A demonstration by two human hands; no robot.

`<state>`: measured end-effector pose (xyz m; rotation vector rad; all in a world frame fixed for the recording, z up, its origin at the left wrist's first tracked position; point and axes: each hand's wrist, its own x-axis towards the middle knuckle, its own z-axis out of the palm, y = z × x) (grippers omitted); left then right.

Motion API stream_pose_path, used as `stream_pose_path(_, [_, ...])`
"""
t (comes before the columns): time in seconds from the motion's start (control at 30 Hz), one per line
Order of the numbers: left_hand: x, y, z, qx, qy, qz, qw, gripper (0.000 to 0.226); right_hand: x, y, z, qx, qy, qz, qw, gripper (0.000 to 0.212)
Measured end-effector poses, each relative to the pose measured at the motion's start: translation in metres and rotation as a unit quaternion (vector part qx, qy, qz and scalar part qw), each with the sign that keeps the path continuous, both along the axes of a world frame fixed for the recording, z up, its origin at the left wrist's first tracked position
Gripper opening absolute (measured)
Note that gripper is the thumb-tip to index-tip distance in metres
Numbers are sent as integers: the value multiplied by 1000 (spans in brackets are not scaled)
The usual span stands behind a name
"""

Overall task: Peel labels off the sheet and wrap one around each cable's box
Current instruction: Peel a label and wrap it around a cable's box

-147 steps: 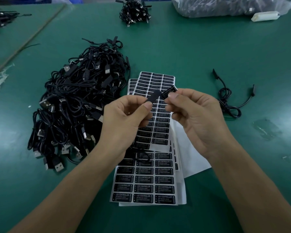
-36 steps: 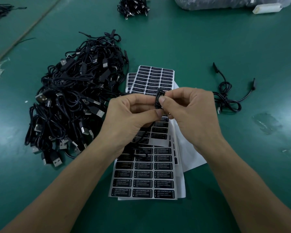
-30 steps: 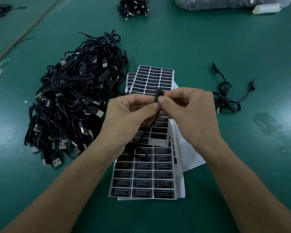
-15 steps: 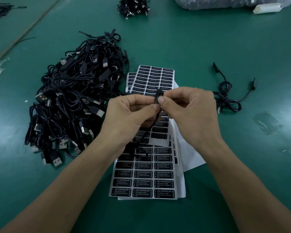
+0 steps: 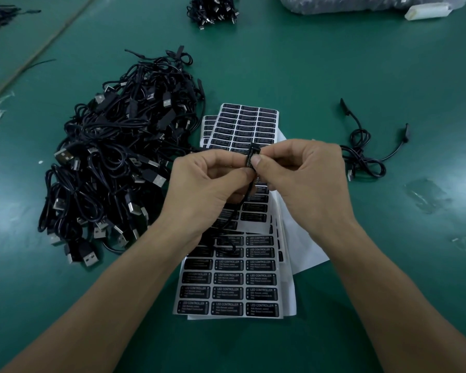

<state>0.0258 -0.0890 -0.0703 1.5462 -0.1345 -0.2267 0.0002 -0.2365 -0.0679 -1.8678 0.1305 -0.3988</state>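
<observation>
In the head view I see the little black box [image 5: 250, 158] pinched between both hands, held up over the label sheets [image 5: 242, 281]. The left hand [image 5: 207, 184] and right hand [image 5: 304, 179] are close together, fingers curled on the box. Fingertips hide most of its label. Its cable [image 5: 236, 214] hangs down.

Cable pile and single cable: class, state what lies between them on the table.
In the head view, the label sheets lie between the cable pile and the single cable, below the left hand and right hand pinching a box.
</observation>
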Motion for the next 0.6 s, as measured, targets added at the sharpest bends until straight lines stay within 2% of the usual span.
stream_pose_path(0.5, [0, -1, -2, -17, -10, 11, 1000, 9, -4, 4, 1, 23, -40, -6, 999, 16])
stream_pose_path(0.6, [0, -1, -2, -17, -16, 13, 1000, 12, -5, 1, 3, 27, -35, -5, 999, 28])
